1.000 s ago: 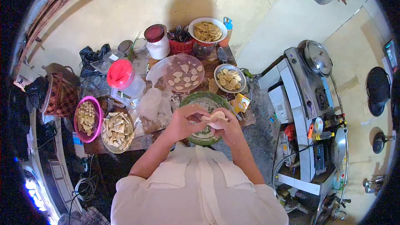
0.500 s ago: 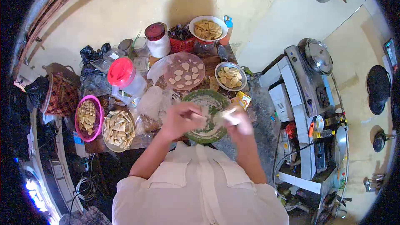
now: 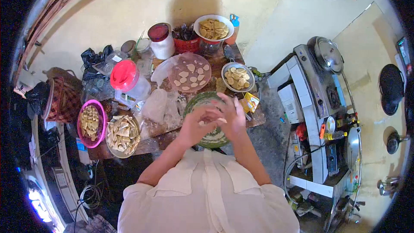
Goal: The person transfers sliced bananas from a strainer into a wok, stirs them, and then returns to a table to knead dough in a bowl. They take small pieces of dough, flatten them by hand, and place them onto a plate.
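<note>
Both hands are over a green bowl (image 3: 195,103) whose inside is coated with pale paste or dough. My left hand (image 3: 199,124) is curled, its fingers bent round a small pale thing too unclear to name. Close beside it on the right, my right hand (image 3: 233,120) is raised with fingers apart, and nothing shows in it. Just beyond the bowl, a pinkish round plate (image 3: 174,74) bears several flat pale dough pieces. A metal strainer (image 3: 226,85) with pale round slices stands to its right.
Left on the table are a pink basket (image 3: 104,123), a bowl of folded pieces (image 3: 137,144), a red-lidded jug (image 3: 125,75) and a plastic bag (image 3: 155,105). Behind stand a jar (image 3: 162,48) and a white bowl of chips (image 3: 197,29). A stove (image 3: 312,82) is at right.
My hands have come together over the bowl. My right hand has moved left, its fingers have spread, and the pale piece seen at it before no longer shows there.
</note>
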`<state>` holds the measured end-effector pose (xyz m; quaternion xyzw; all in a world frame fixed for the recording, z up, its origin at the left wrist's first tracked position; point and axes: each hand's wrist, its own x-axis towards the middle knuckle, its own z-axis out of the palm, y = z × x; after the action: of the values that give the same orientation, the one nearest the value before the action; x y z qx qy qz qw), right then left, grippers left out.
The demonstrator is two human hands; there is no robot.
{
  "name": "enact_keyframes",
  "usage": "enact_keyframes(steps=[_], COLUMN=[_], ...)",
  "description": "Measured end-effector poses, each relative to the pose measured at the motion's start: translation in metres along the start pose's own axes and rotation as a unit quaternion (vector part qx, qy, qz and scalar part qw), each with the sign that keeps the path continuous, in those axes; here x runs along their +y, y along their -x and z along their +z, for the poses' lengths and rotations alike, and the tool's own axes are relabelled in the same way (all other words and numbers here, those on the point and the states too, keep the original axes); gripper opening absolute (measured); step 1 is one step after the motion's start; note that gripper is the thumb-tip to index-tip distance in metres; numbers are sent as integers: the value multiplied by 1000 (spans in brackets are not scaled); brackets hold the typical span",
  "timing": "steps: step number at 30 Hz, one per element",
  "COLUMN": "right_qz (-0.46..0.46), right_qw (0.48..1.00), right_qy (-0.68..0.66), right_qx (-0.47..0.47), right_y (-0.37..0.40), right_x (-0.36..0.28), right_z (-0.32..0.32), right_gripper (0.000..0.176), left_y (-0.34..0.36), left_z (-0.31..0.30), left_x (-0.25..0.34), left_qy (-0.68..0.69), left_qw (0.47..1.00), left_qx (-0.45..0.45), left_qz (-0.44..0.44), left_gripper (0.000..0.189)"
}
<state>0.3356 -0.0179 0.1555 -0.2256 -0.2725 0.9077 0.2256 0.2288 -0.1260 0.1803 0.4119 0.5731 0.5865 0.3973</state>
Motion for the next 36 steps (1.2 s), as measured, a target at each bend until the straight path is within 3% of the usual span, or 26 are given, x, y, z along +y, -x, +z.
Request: enact_keyframes(steps=[2,4,7,10,13,16,19,25,28,31,34,36], right_qz=[45,43,33,5,-10,54,15,17,44,50,25,40], right_qw=[969,959,952,963,979,992,986,998,997,998,996,990], right_qy=[-219,-249,-268,-229,-156,-65,-93,-44,-44,25,77,120], right_qx=[-103,-129,-143,-141,-133,-99,-137,-52,-50,-9,25,59], right_y=[0,-2,0,-2,-7,-10,-16,-5,-4,1,-3,-13], right_x=[-1,3,2,9,20,24,26,22,24,24,32,36], right_z=[9,14,21,20,28,35,14,17,11,18,11,7], right_gripper=[67,73,75,78,81,85,88,85,83,82,79,75], left_y=[-3,-7,-14,-36,-34,-31,-30,-32,-31,-40,-43,-55], left_z=[6,10,14,8,26,48,63,70,62,64,54,52], left_x=[-10,-13,10,36,60,71,54,52,62,50,54,41], left_qy=[-82,-200,-294,-318,-343,-395,-345,-252,-337,-146,-280,-180], left_qw=[993,967,909,824,867,820,839,868,852,913,845,868], left_qx=[-38,-73,10,1,-92,-135,-193,-242,-201,-205,-206,-245], left_qz=[71,141,296,469,349,392,374,353,348,320,406,393], left_gripper=[28,34,33,33,47,64,86,91,93,93,80,84])
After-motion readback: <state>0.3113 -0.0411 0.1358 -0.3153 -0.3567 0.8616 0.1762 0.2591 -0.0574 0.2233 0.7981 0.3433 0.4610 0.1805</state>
